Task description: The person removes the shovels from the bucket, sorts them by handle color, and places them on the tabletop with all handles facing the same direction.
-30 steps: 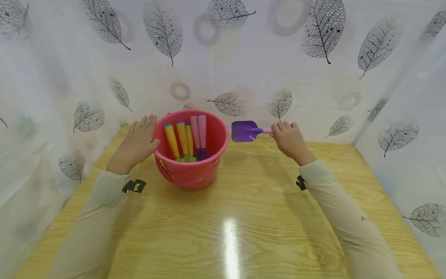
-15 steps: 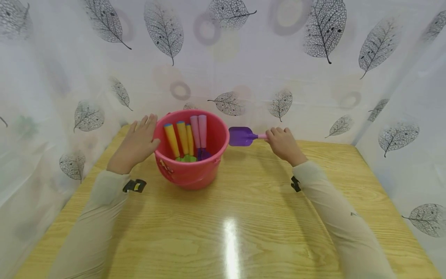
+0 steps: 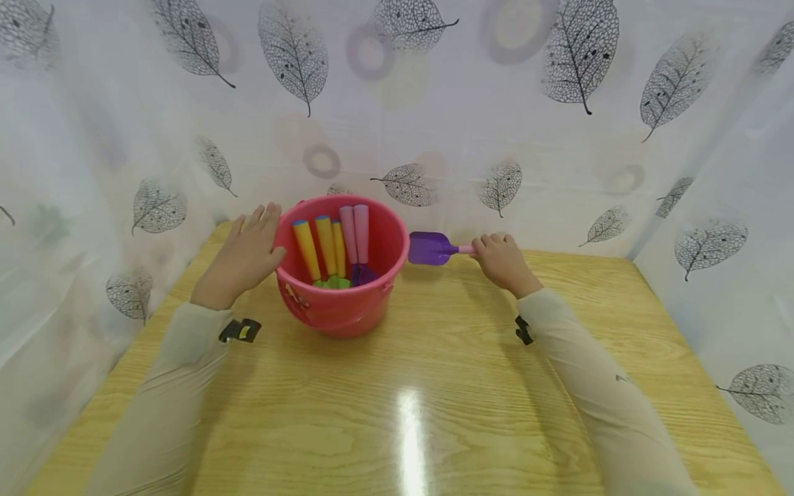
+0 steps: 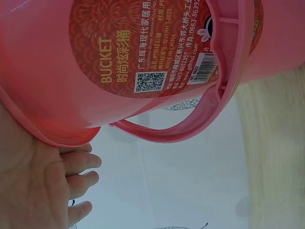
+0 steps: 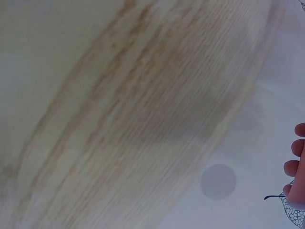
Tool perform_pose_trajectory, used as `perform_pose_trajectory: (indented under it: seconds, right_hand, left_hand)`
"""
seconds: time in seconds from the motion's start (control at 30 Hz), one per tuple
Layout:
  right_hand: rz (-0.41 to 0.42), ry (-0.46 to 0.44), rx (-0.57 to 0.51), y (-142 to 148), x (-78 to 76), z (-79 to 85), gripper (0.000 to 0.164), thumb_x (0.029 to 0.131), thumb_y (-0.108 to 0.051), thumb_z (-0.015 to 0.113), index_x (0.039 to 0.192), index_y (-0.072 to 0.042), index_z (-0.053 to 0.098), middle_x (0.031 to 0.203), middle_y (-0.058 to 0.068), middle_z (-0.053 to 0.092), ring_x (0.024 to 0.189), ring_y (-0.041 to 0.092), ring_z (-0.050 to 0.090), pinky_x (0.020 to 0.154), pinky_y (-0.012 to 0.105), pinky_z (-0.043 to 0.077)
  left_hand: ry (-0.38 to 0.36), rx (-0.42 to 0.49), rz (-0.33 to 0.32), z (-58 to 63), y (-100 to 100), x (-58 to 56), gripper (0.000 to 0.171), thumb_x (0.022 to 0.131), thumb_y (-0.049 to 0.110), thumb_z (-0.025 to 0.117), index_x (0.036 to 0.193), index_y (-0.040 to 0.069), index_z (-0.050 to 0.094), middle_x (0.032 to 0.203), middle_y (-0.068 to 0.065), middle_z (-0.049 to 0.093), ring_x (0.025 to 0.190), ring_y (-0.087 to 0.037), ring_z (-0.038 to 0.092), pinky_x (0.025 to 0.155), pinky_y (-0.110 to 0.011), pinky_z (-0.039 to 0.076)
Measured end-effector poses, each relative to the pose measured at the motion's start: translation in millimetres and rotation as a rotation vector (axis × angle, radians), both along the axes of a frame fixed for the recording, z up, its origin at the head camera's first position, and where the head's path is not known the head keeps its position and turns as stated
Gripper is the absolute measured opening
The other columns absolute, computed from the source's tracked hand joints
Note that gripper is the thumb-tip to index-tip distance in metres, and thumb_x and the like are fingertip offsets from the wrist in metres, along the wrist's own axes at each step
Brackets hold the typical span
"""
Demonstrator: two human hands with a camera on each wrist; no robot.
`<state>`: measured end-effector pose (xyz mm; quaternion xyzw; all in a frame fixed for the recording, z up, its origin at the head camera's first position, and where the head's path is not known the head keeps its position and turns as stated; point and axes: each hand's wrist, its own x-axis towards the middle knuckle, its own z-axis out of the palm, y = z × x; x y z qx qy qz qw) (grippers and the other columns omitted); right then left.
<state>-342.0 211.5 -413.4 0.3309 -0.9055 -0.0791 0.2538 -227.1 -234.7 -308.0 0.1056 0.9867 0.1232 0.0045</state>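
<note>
A pink-red bucket (image 3: 338, 303) stands upright at the back left of the table. Against its left rim lies my left hand (image 3: 242, 258), fingers extended; the left wrist view shows the palm (image 4: 33, 181) right at the rim. To the right of the bucket, my right hand (image 3: 504, 262) grips the pink handle of a purple toy shovel (image 3: 431, 248). Its flat blade points left, edge close beside the bucket's right rim. Inside the bucket, several yellow handles (image 3: 325, 241) and two pink handles (image 3: 361, 234) stick up. Only fingertips (image 5: 291, 168) of the right hand show in the right wrist view.
The bucket rests on a light wooden table (image 3: 347, 413). A white curtain (image 3: 446, 89) with a leaf print hangs behind and at both sides, close to the table's edges. The bucket's handle (image 4: 209, 109) hangs down its side.
My right hand has moved left and a little lower with the shovel, bringing the blade close to the bucket's rim. My left hand and the bucket have stayed in place.
</note>
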Motion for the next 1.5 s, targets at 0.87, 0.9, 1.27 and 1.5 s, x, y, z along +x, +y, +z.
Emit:
perform_pose_trajectory:
  seconds: [0.87,0.9,1.27,1.5]
  right_hand:
    - [-0.077,-0.194,0.034,-5.9,-6.5,-6.0,0.025,0.094,-0.026,0.052,0.086,-0.002,0.053,0.079,0.013,0.059,0.071,0.030,0.057,0.065,0.042,0.044]
    - [-0.077,-0.196,0.033,-6.6,-6.5,-5.7,0.025,0.094,-0.026,0.053,0.086,-0.002,0.053,0.079,0.013,0.060,0.071,0.030,0.057,0.064,0.042,0.043]
    - [-0.093,-0.240,0.057,-9.5,-11.4,-10.3,0.023,0.094,-0.024,0.054,0.086,-0.003,0.051,0.079,0.013,0.058,0.067,0.027,0.051,0.059,0.034,0.031]
    - [-0.105,-0.269,0.072,-10.2,-11.7,-11.9,0.022,0.095,-0.023,0.050,0.087,-0.002,0.052,0.081,0.014,0.060,0.072,0.029,0.055,0.059,0.036,0.035]
  left_hand:
    - [0.005,0.014,-0.004,-0.9,0.7,1.8,0.069,0.093,0.021,0.037,0.148,-0.007,0.005,0.156,-0.026,0.007,0.143,-0.044,0.004,0.116,-0.059,0.000]
    - [0.005,0.013,-0.004,-0.8,0.7,1.7,0.069,0.093,0.020,0.037,0.148,-0.007,0.005,0.156,-0.026,0.007,0.143,-0.044,0.004,0.116,-0.059,0.000]
    - [0.003,0.020,-0.001,-0.2,1.3,1.4,0.069,0.093,0.020,0.037,0.148,-0.006,0.004,0.156,-0.026,0.007,0.144,-0.043,0.004,0.116,-0.059,0.000]
    - [0.008,0.020,-0.001,-0.8,1.1,1.6,0.069,0.093,0.020,0.037,0.148,-0.006,0.005,0.156,-0.025,0.007,0.144,-0.043,0.005,0.116,-0.059,0.001]
